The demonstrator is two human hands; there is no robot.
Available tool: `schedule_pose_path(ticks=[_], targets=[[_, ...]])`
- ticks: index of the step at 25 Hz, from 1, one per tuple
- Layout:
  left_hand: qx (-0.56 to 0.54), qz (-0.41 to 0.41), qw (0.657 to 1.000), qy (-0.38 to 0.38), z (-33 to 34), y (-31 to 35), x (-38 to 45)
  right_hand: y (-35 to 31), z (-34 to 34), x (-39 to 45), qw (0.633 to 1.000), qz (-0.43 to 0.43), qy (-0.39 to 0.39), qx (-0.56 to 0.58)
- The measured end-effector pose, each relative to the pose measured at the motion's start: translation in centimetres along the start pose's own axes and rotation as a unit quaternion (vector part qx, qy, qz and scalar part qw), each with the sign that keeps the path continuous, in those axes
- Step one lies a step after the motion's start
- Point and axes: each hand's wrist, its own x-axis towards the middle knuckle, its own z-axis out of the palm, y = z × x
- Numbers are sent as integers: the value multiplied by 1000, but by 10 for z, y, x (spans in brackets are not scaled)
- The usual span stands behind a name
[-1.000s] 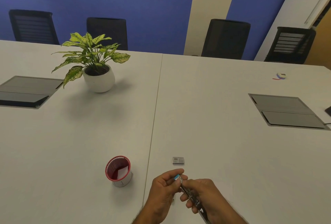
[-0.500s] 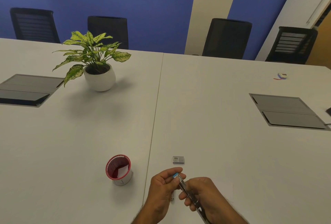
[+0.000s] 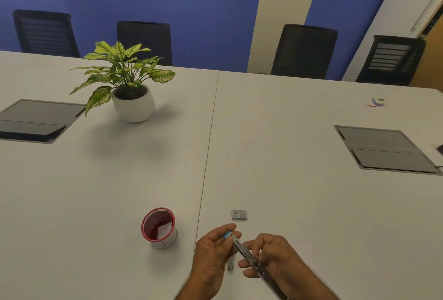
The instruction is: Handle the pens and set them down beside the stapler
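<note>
Both hands hold a long, dark, slim stapler-like tool (image 3: pixel 244 250) with a blue tip, low over the near edge of the white table (image 3: pixel 275 155). My left hand (image 3: pixel 212 255) pinches the blue tip between thumb and fingers. My right hand (image 3: pixel 273 257) grips the tool's middle, fingers curled around it. A small metal strip (image 3: pixel 230 262) lies on the table just below and between the hands. A small grey box (image 3: pixel 239 214) with a barcode label lies a little beyond the hands.
A red-rimmed mesh cup (image 3: pixel 159 227) with a white paper inside stands left of the hands. A potted plant (image 3: pixel 127 83) stands far left. Two grey cable hatches (image 3: pixel 386 149) (image 3: pixel 36 119) are set into the table. Black chairs (image 3: pixel 304 50) line the far side.
The hands and tool have barely shifted. The view has tilted slightly.
</note>
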Motion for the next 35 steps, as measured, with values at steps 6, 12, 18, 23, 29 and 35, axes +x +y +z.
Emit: schedule_pose_path(ticks=[6, 12, 18, 23, 29, 35], targets=[[-15, -6, 1000, 16, -2, 3, -1, -2, -4, -4, 1000, 3, -9, 14], [-1, -12, 1000, 16, 2, 9, -5, -7, -3, -2, 998, 23, 17, -56], [48, -8, 998, 38, 2, 9, -4, -3, -9, -7, 999, 11, -5, -47], [94, 9, 992, 79, 11, 11, -4, 4, -9, -4, 998, -5, 29, -48], [51, -18, 995, 85, 16, 12, -3, 5, -8, -4, 998, -17, 40, -53], [50, -23, 995, 85, 21, 11, -3, 2, -8, -4, 997, -20, 49, -55]])
